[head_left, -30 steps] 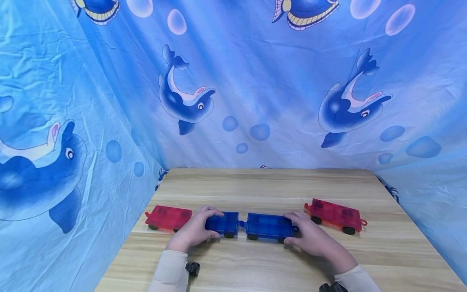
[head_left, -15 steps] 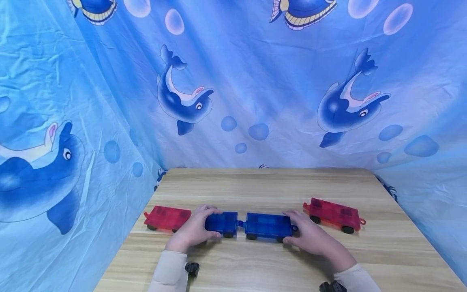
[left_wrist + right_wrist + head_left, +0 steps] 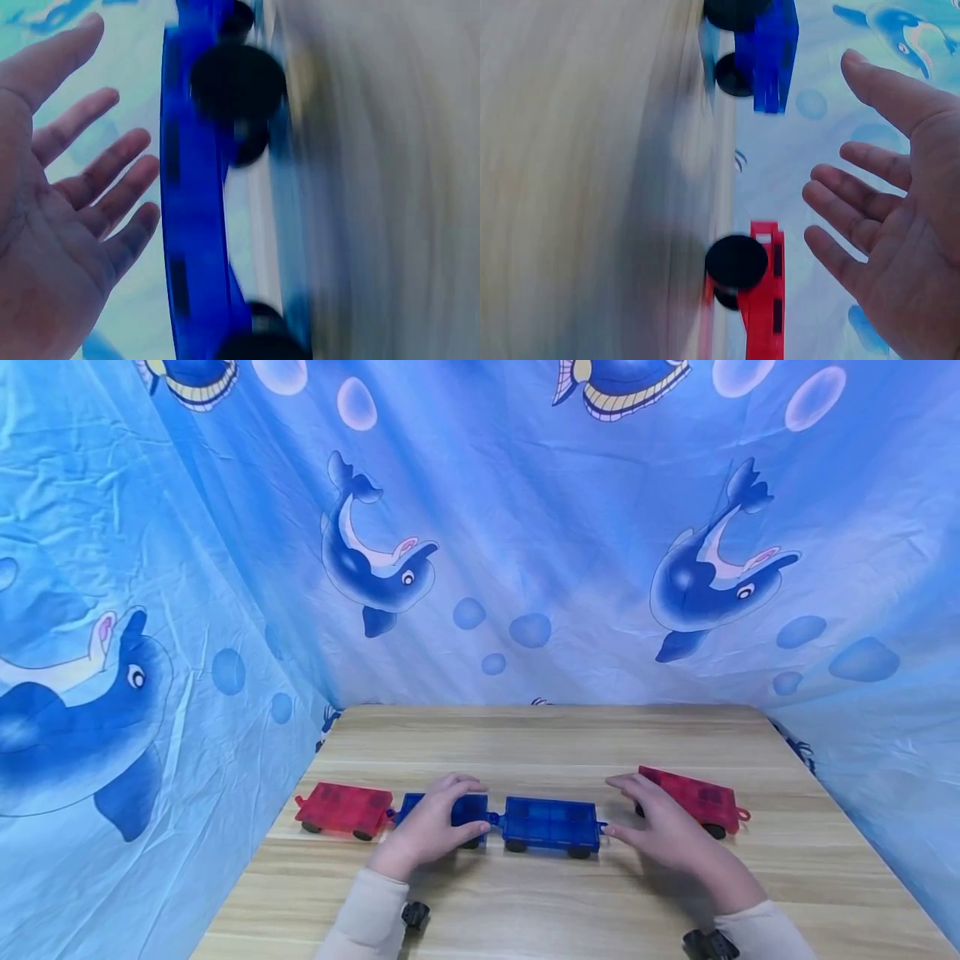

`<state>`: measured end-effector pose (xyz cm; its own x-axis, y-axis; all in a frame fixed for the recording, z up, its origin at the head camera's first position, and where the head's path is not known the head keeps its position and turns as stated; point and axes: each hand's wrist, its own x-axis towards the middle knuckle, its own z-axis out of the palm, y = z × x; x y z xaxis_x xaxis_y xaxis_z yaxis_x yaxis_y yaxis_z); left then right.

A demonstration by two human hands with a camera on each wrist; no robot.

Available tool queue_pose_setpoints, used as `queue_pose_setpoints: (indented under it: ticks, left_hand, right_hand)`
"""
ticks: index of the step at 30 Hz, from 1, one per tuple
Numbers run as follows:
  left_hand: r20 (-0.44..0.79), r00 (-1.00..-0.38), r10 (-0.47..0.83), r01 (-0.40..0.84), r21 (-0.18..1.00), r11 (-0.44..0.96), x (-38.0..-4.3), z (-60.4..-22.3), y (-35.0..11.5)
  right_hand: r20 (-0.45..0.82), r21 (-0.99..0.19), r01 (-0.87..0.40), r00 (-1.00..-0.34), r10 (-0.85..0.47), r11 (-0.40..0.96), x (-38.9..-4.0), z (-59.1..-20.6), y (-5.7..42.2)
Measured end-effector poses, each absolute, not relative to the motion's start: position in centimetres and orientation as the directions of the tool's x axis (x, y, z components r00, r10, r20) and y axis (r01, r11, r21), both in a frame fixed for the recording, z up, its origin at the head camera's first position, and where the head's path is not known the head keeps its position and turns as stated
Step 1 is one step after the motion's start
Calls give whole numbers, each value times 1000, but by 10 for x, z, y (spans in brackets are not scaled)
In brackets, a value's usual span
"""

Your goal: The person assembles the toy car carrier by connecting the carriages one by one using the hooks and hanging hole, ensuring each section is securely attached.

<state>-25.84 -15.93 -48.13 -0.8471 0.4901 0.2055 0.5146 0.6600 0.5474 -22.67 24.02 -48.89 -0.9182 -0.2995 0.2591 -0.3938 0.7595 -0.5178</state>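
Observation:
Two blue toy train cars stand end to end on the table, their couplings meeting: the left blue car (image 3: pixel 405 806) and the right blue car (image 3: pixel 551 822). Just left of them is a red toy train car (image 3: pixel 345 810), its right end meeting the blue coupling. My left hand (image 3: pixel 431 827) is over the left blue car and hides part of it. In the left wrist view its fingers are spread, apart from the blue side. My right hand (image 3: pixel 667 827) is between the right blue car and another red car (image 3: pixel 701 802), covering part of that one, its fingers extended and holding nothing.
The wooden table (image 3: pixel 525 910) carries all the cars. Behind it and along both sides hangs a blue curtain (image 3: pixel 495 543) printed with dolphins and bubbles. The right red car sits at an angle, apart from the blue cars.
Both hands have let go of the blue cars and moved right. The left is now over its car's middle, the right close to the right red car. The cars look unmoved.

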Motion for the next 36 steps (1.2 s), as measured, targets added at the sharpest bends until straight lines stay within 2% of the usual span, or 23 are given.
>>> queue_pose_setpoints:
  ticks: [5,12,20,36]
  left_hand:
    - [192,-822,536,545,537,644,-256,-483,-133]
    - [186,-800,570,572,521,634,-253,-486,-107]
    - [179,-783,596,606,441,662,-248,-490,-86]
    - [105,-769,630,626,325,709,-243,-492,-68]
  right_hand:
    - [292,-496,-347,-930,-223,796,-228,-490,256]
    - [312,-523,-296,-939,-143,799,-232,-498,279]
    - [318,-519,-224,-946,-57,825,-233,-503,302]
    - [253,-462,-162,-966,-45,872,-234,-507,322]
